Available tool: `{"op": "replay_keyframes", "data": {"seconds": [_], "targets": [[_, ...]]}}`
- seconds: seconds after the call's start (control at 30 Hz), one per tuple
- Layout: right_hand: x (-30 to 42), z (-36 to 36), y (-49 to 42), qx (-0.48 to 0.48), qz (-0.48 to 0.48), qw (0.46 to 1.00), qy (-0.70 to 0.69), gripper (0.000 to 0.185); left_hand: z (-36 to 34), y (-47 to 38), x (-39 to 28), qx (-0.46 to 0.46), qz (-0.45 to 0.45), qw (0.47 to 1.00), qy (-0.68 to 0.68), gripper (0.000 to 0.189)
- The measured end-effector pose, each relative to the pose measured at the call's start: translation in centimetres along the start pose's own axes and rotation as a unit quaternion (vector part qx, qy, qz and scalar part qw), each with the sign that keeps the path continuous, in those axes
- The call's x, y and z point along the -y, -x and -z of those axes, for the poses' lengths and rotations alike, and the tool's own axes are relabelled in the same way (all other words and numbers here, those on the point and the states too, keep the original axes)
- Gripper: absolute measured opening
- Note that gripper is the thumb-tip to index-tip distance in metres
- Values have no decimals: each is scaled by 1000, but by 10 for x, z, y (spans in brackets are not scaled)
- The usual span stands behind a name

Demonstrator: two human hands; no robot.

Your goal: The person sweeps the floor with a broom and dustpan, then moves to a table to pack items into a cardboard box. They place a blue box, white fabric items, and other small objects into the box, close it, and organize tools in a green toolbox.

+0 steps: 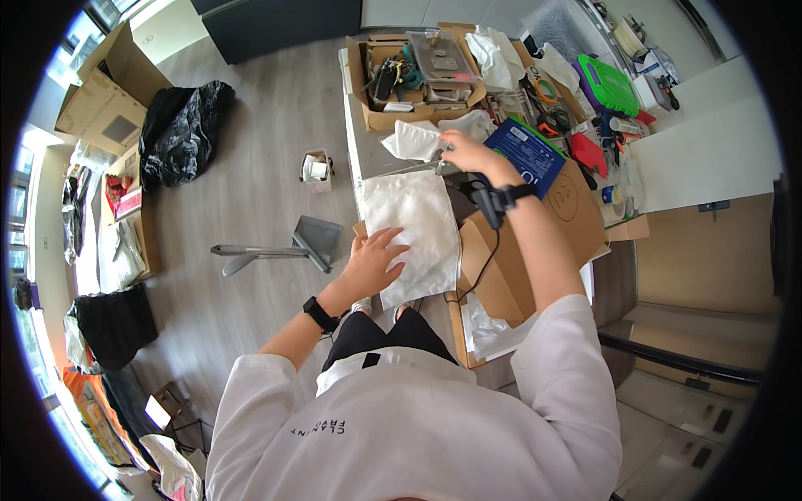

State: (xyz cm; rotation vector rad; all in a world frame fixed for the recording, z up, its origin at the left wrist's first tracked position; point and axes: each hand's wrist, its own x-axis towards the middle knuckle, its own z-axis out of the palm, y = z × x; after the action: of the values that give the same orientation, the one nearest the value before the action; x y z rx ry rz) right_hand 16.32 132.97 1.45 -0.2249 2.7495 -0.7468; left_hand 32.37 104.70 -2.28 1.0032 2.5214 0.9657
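A flat white bag [416, 213], perhaps of thin cloth or plastic, lies at the near end of the worktop and hangs towards me. My left hand [376, 260] is spread over its lower left part, with nothing gripped. Beyond its top edge, my right hand [460, 150] is at the right corner of a smaller folded white piece [413, 141]; whether the fingers pinch it cannot be told. To the right of that hand lies a dark blue package [526, 153] with a green edge, on top of a brown cardboard box [567, 213].
An open carton [369, 116] of tools stands at the back of the worktop, beside a clear plastic case [442, 56]. A green and purple case [608, 84] lies far right. On the floor at left are a grey dustpan [322, 235] and a black plastic bag [188, 134].
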Motion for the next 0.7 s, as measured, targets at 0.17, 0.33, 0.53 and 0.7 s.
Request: {"op": "replay_keyframes", "data": {"seconds": [0.17,0.33,0.53,0.7], "targets": [[29,63,100,-33,-5,863,-505,30,23,-17,7,-118,84,958,247,40],[66,36,181,-122,-124,733,-658,22,59,-41,-29,-45,11,826,562,71],[102,-17,255,-127,-130,832,-525,47,59,-35,-84,55,3,838,543,54],[105,-11,289,-176,-93,764,-614,56,43,-14,-99,103,-55,850,514,39]]}}
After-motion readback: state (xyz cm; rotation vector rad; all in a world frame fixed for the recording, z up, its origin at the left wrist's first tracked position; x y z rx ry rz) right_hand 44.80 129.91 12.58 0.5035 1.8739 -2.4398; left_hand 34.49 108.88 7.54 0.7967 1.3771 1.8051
